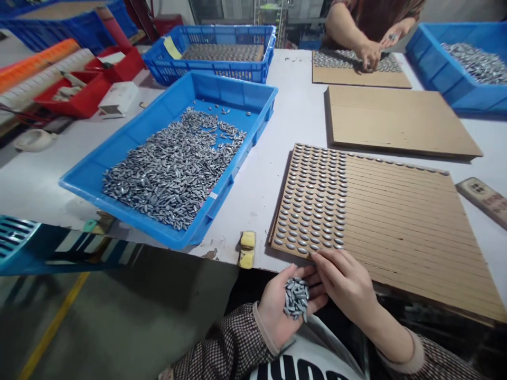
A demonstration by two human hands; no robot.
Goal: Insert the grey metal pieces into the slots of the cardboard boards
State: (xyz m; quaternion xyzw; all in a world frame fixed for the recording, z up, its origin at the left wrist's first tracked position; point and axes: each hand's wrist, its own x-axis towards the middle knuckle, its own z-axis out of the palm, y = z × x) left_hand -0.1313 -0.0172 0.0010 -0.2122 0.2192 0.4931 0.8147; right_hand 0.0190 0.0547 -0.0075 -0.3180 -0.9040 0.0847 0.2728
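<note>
My left hand [281, 303] is cupped palm up below the front table edge, holding a heap of small grey spindle-shaped metal pieces [296, 300]. Just right of it, my right hand [348, 285] reaches to the near edge of a slotted cardboard sheet [404, 227]. Its thumb and fingertips are pinched together there; whatever lies between them is hidden. Rows of the same grey pieces [312, 195] sit in the sheet's left part, and a line of them runs along its far edge. The rest of the sheet shows bare parallel slits.
Left stands a blue tray [225, 184] of loose grey pieces. Plain cardboard [396, 119] lies beyond my sheet, a marked wooden block [485, 200] to its right. Across the table, a co-worker's hand [370, 54] touches another filled sheet. Yellow pads [247, 249] mark the table edge.
</note>
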